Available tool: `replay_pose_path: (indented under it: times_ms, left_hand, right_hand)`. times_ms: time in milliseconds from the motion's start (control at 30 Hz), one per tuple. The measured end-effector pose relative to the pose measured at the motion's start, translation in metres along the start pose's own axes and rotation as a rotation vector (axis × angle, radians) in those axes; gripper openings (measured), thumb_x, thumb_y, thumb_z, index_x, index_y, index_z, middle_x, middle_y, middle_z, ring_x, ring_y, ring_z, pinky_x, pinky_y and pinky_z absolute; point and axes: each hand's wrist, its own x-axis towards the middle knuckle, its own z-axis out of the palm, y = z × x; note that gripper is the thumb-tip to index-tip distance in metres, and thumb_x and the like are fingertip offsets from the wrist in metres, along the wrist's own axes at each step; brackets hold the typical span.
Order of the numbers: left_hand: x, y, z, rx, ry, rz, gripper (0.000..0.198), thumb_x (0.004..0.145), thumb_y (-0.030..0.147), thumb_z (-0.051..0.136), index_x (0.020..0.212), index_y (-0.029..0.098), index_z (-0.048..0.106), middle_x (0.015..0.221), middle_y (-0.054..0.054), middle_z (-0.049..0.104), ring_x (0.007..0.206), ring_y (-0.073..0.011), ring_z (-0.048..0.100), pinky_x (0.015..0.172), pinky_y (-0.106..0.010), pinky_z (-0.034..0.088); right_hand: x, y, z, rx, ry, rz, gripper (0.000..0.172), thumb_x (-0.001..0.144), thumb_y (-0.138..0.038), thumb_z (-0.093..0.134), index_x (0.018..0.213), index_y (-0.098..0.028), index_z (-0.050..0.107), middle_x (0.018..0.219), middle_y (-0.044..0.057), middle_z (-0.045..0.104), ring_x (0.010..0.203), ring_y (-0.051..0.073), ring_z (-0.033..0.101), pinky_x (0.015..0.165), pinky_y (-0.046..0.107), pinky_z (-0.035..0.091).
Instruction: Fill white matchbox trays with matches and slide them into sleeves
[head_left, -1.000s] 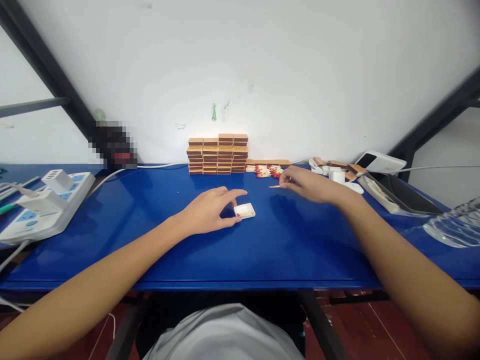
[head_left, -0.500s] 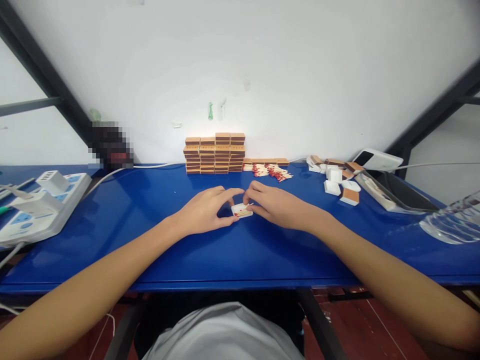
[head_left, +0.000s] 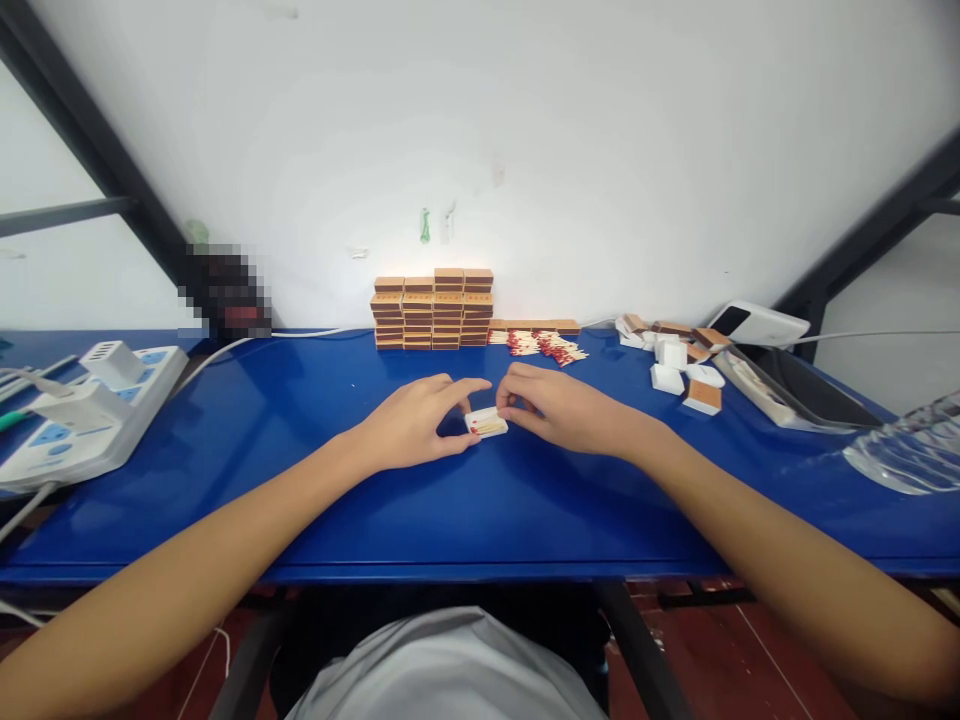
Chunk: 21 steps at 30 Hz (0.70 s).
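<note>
Several matches (head_left: 491,427) in small white tray (head_left: 480,416), mid-surface; too fine to count. Left hand (head_left: 412,425) spread, thumb and fingers about tray's left end, partly hiding it. Right hand (head_left: 555,405) at tray's right end, thumb and fingertips bunched; cannot tell if pinching anything. Pixelated dark object (head_left: 225,290) near back left corner; clear plastic (head_left: 900,465) cut off at right. Blue surface (head_left: 450,520), matchbox stack (head_left: 433,310) along back edge, white wall (head_left: 525,120) behind.

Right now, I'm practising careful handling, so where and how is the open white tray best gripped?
Probably by its two long sides, from the left: the white tray lies flat, open-topped, with matches inside; the left hand brackets that end, the right hand is at the other.
</note>
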Motion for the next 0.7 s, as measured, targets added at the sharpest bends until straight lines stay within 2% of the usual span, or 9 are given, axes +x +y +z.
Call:
replay_pose_path:
  times_ms: [100, 200, 267, 333, 433, 500, 600, 700]
  left_hand:
    - [0.000, 0.001, -0.001, -0.002, -0.003, -0.002, 0.065, 0.098, 0.037, 0.076, 0.157, 0.025, 0.051, 0.118, -0.004, 0.079, 0.109, -0.0259, 0.069, 0.091, -0.038, 0.054]
    - [0.000, 0.003, -0.002, -0.006, -0.007, -0.006, 0.064, 0.099, 0.038, 0.075, 0.157, 0.025, 0.051, 0.118, -0.004, 0.079, 0.108, -0.0261, 0.069, 0.091, -0.039, 0.055]
    - [0.000, 0.003, -0.003, -0.010, -0.004, -0.002, 0.062, 0.099, 0.038, 0.075, 0.156, 0.026, 0.052, 0.117, -0.004, 0.079, 0.107, -0.0259, 0.069, 0.090, -0.039, 0.055]
    - [0.000, 0.003, -0.004, -0.012, -0.002, -0.003, 0.061, 0.100, 0.039, 0.074, 0.156, 0.026, 0.052, 0.117, -0.004, 0.079, 0.106, -0.0257, 0.069, 0.089, -0.039, 0.055]
    - [0.000, 0.003, -0.003, -0.014, -0.010, -0.009, 0.060, 0.101, 0.039, 0.073, 0.156, 0.026, 0.052, 0.116, -0.004, 0.079, 0.106, -0.0257, 0.069, 0.088, -0.038, 0.055]
    - [0.000, 0.003, -0.003, -0.014, -0.009, -0.002, 0.060, 0.101, 0.039, 0.073, 0.156, 0.026, 0.052, 0.116, -0.004, 0.079, 0.107, -0.0258, 0.069, 0.088, -0.038, 0.055]
    - [0.000, 0.003, -0.004, -0.012, -0.015, -0.004, 0.060, 0.100, 0.039, 0.073, 0.156, 0.026, 0.052, 0.117, -0.004, 0.079, 0.107, -0.0261, 0.069, 0.088, -0.038, 0.055]
    - [0.000, 0.003, -0.004, -0.012, -0.018, -0.014, 0.061, 0.100, 0.039, 0.074, 0.155, 0.026, 0.053, 0.117, -0.004, 0.079, 0.107, -0.0260, 0.069, 0.087, -0.038, 0.054]
  right_hand:
    - [0.002, -0.002, 0.000, 0.026, 0.003, -0.018, 0.014, 0.105, -0.027, 0.057, 0.104, -0.021, 0.069, 0.103, 0.008, 0.067, 0.081, 0.020, 0.062, 0.074, 0.033, 0.047]
    - [0.003, 0.011, -0.007, 0.028, 0.060, -0.018, 0.014, 0.102, -0.029, 0.059, 0.103, -0.021, 0.071, 0.098, 0.008, 0.071, 0.082, 0.022, 0.064, 0.075, 0.034, 0.048]
    - [0.002, 0.033, -0.018, -0.014, 0.132, 0.038, 0.016, 0.100, -0.029, 0.058, 0.100, -0.021, 0.072, 0.094, 0.008, 0.074, 0.083, 0.023, 0.065, 0.076, 0.035, 0.048]
    - [-0.004, 0.064, -0.030, -0.099, 0.180, 0.155, 0.017, 0.097, -0.028, 0.058, 0.095, -0.020, 0.073, 0.092, 0.010, 0.076, 0.081, 0.024, 0.066, 0.075, 0.035, 0.046]
    - [-0.016, 0.113, -0.044, -0.184, 0.146, 0.312, 0.018, 0.093, -0.030, 0.059, 0.089, -0.020, 0.075, 0.090, 0.011, 0.078, 0.079, 0.025, 0.066, 0.076, 0.037, 0.045]
    - [-0.023, 0.138, -0.049, -0.206, 0.115, 0.353, 0.018, 0.091, -0.030, 0.060, 0.087, -0.021, 0.075, 0.084, 0.009, 0.078, 0.077, 0.025, 0.065, 0.081, 0.039, 0.045]
    - [-0.028, 0.157, -0.048, -0.221, 0.133, 0.374, 0.019, 0.090, -0.032, 0.060, 0.089, -0.021, 0.076, 0.082, 0.009, 0.078, 0.082, 0.027, 0.065, 0.086, 0.041, 0.045]
    - [-0.027, 0.164, -0.043, -0.200, 0.142, 0.400, 0.020, 0.091, -0.035, 0.063, 0.093, -0.020, 0.076, 0.088, 0.010, 0.079, 0.083, 0.026, 0.064, 0.083, 0.040, 0.044]
